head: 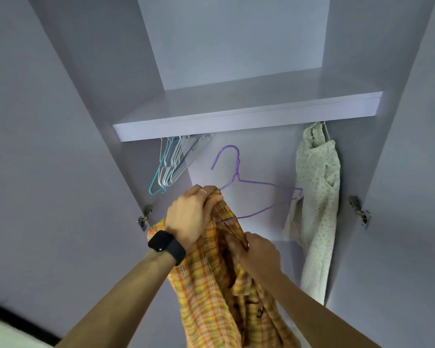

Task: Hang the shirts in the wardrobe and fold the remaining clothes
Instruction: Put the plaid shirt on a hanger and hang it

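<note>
1. Soft, cool, even light; brightest along the front edge of the shelf (246, 116).
2. Dim shade just beneath it; no harsh glare.
3. Strong wide-angle splaying of the wardrobe (236, 46) sides toward the edges; slightly soft throughout.

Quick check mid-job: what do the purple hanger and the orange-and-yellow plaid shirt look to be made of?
The thin purple hanger looks like metal wire with a coloured coating, probably plastic: slim rod, twisted neck, even dull colour. The orange-and-yellow plaid shirt looks like light woven cotton or a blend: matte, crumpling in soft folds; the exact fibre cannot be told.
</note>
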`<state>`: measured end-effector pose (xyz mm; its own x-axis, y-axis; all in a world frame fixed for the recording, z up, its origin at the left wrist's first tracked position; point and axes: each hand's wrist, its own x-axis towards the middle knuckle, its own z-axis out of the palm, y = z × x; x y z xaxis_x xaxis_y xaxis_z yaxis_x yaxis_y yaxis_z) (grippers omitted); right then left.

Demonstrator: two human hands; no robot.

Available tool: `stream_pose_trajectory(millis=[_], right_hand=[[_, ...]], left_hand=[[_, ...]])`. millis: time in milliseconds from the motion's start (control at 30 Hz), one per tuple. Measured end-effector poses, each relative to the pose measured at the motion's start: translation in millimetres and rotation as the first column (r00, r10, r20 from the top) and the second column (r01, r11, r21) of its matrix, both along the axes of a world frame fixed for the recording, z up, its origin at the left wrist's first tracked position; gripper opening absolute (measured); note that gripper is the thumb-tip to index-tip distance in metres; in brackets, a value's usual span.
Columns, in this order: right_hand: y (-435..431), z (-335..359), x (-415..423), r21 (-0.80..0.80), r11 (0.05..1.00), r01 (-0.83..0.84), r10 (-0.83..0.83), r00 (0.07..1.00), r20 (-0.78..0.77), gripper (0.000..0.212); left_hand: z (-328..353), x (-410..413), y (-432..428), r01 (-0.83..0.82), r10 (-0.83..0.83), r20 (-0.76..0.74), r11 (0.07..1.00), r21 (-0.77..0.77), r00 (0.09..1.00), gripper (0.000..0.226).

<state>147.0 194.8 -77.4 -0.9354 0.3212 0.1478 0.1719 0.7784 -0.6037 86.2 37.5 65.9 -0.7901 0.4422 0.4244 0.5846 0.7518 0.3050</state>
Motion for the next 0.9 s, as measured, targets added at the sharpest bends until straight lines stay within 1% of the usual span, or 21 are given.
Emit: stream_pose_trajectory(millis=[67,133,200,300,333,400,500,567,667,733,767,833,900], right_hand=[[12.2,-7.5,-0.9,0.018,1.000,-0.016,0.017,0.999,-0.038,0.037],[35.9,-13.1,2.7,-0.029,0.999,-0.020,0.017,0.995,-0.102,0.032],[57.3,-12.2,0.6,-0.068,0.998,-0.003,-0.010,0.984,-0.180,0.025],[80.5,-3.6,-9.0,-0.077,0.996,0.041,-0.054,0.982,-0.182,0.017],[83.6,-0.8,-13.2,-0.087,0.995,0.041,-0.056,0.981,-0.187,0.016],[87.9,5.4,-19.7,-0.120,0.993,0.023,-0.047,0.977,-0.207,0.015],[96.9,11.8,-23.1,-0.130,0.991,-0.026,-0.005,0.972,-0.235,0.017],[105.4,15.1,-22.1,-0.120,0.993,-0.014,-0.015,0.971,-0.238,0.021],[120.6,21.7,-19.2,-0.156,0.988,0.009,-0.038,0.982,-0.187,0.040],[131.4,29.7,-17.3,-0.176,0.984,-0.001,-0.024,0.990,-0.142,0.053],[135.7,36.4,-16.8,-0.177,0.984,-0.001,-0.021,0.992,-0.126,0.056],[144.6,48.4,-19.4,-0.176,0.984,0.009,-0.027,0.995,-0.097,0.054],[150.6,62.2,-23.5,-0.193,0.981,0.019,-0.036,0.996,-0.087,0.051]], left_hand=[[-2.2,-0.7,-16.1,-0.062,0.062,-0.002,0.995,-0.077,0.998,0.054],[-7.3,-1.5,-30.1,-0.089,0.089,-0.010,0.992,-0.089,0.996,0.057],[-10.5,-2.1,-46.5,-0.116,0.114,-0.026,0.990,-0.085,0.993,0.050],[-19.4,-1.1,-57.6,-0.118,0.116,-0.028,0.986,-0.120,0.993,0.039],[-22.5,-0.7,-59.3,-0.111,0.106,-0.041,0.986,-0.127,0.994,0.033],[-24.4,-0.3,-60.1,-0.085,0.079,-0.058,0.989,-0.122,0.995,0.031],[-21.7,-1.5,-60.0,-0.047,0.039,-0.080,0.993,-0.111,0.996,0.033],[-21.0,-5.2,-58.7,-0.014,0.002,-0.103,0.993,-0.115,0.995,0.037],[-18.9,-13.5,-60.8,0.039,-0.058,-0.144,0.990,-0.134,0.988,0.038],[-15.9,-21.1,-69.1,0.076,-0.095,-0.135,0.986,-0.146,0.986,0.039],[-14.8,-25.0,-74.5,0.097,-0.115,-0.116,0.984,-0.152,0.987,0.043],[-15.0,-31.0,-83.0,0.138,-0.160,-0.112,0.974,-0.180,0.981,0.046],[-15.9,-31.9,-83.9,0.164,-0.212,-0.176,0.954,-0.251,0.961,0.040]])
